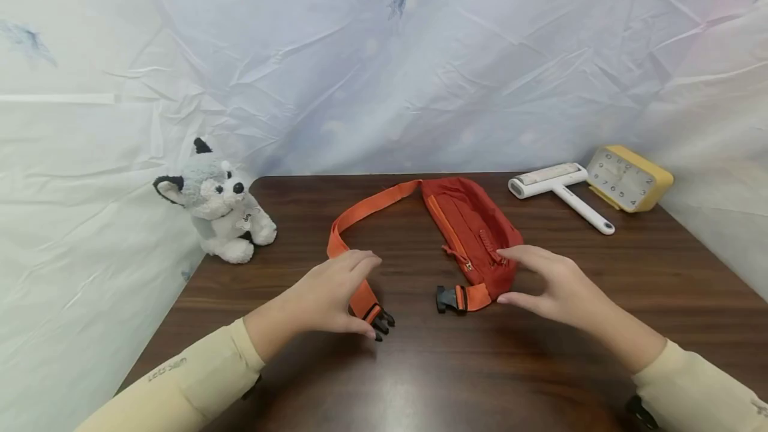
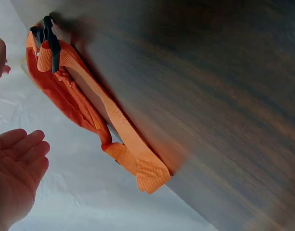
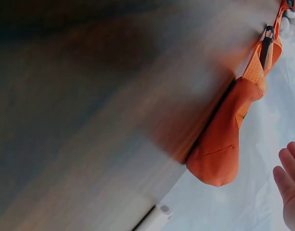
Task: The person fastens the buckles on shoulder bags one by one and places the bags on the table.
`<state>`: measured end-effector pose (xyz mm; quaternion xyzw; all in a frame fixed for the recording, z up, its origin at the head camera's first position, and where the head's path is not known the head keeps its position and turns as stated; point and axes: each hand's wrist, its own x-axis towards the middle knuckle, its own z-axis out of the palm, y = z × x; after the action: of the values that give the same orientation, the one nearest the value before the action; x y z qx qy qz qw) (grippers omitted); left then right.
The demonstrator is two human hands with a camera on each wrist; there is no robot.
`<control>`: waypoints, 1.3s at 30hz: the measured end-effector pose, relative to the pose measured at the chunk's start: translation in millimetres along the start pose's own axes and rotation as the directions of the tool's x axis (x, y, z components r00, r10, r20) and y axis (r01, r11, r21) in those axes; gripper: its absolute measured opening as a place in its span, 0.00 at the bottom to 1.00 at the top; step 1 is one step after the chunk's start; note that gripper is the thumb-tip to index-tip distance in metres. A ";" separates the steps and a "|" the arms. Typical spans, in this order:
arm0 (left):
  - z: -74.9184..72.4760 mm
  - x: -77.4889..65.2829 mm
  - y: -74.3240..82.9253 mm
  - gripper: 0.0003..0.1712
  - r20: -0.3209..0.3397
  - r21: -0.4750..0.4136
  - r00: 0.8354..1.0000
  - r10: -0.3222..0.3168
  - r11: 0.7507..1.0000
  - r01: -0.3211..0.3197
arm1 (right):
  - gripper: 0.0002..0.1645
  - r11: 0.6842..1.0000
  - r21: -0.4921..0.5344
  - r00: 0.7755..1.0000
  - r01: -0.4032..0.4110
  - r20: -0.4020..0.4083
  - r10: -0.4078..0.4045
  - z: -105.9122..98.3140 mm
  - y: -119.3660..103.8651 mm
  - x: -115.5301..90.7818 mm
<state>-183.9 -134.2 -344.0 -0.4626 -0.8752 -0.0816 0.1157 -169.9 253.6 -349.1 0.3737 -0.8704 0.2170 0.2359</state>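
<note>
An orange waist bag point(image 1: 474, 225) lies on a dark wooden table point(image 1: 420, 365). Its strap point(image 1: 360, 209) loops off to the left and comes back toward me, ending in a black buckle half point(image 1: 381, 322). The other buckle half point(image 1: 447, 299) sits at the bag's near end, a short gap away. My left hand point(image 1: 363, 295) hovers over the strap end with relaxed fingers and holds nothing. My right hand point(image 1: 510, 277) hovers at the bag's near end, fingers spread, gripping nothing. In the left wrist view the palm point(image 2: 17, 168) is open beside the strap point(image 2: 123, 130). The right wrist view shows fingers point(image 3: 291, 183) apart from the bag point(image 3: 224, 149).
A plush husky point(image 1: 219, 202) sits at the table's left rear corner. A white lint roller point(image 1: 558, 189) and a yellow clock point(image 1: 627, 179) lie at the right rear. Crinkled white sheeting point(image 1: 384, 72) closes in the back and both sides.
</note>
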 end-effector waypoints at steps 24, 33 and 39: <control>8.1 7.4 -2.3 0.44 0.138 -0.063 0.988 0.073 0.996 -0.065 | 0.41 0.999 0.024 0.992 -0.026 0.123 0.023 19.9 -3.2 11.8; 9.3 8.5 -5.8 0.41 0.204 -0.144 0.977 0.064 0.989 -0.035 | 0.42 0.997 0.007 0.976 -0.075 0.207 0.072 20.3 -10.4 19.8; 9.4 8.8 -6.5 0.39 0.238 -0.184 0.970 0.055 0.983 -0.011 | 0.39 0.994 0.006 0.957 -0.106 0.273 0.100 21.1 -12.1 23.1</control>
<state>-195.2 -128.5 -350.9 -0.4921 -0.8639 -0.1019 -0.0333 -180.1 221.6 -350.2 0.3565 -0.9106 0.1843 0.0989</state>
